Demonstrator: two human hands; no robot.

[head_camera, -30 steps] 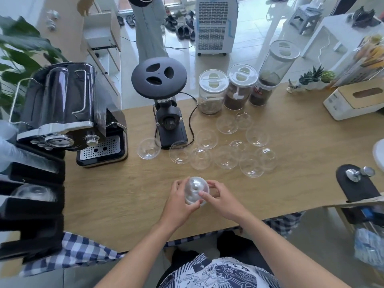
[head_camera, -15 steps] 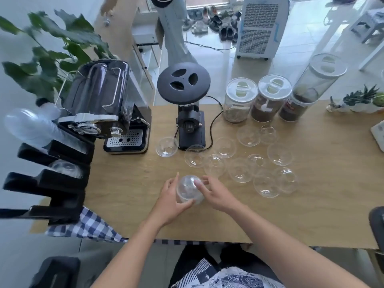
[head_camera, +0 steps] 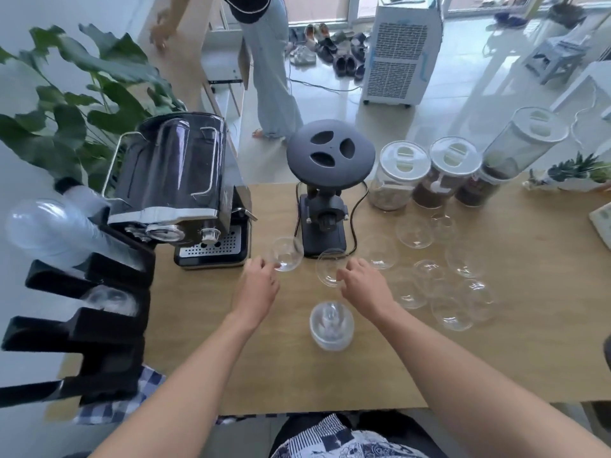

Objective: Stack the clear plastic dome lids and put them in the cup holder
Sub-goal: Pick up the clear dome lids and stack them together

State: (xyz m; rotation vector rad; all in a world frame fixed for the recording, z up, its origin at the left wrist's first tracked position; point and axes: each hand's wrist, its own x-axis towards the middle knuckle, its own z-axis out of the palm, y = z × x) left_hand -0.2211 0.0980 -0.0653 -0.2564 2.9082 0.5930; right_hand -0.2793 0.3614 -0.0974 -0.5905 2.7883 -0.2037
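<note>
Clear plastic dome lids, nested into a short stack (head_camera: 331, 327), sit on the tabletop (head_camera: 211, 338) between both forearms, dome tops tilted up toward the camera, the count inside too glassy to tell. The left hand (head_camera: 256, 289) touches 1 loose lid (head_camera: 287, 254) with fingers spread, gripping nothing; the right hand (head_camera: 365, 285) curls at the rim of another lid (head_camera: 329, 267), though whether it actually grips is unclear. More lids (head_camera: 446, 285) scatter rightward, their transparent edges blending, and the black cup holder (head_camera: 86, 328) stands at left, partly cut off.

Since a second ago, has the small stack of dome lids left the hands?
Yes. The stack of lids now sits on the table, nearer the front edge than the grinder, while both hands have reached away toward loose lids.
</note>
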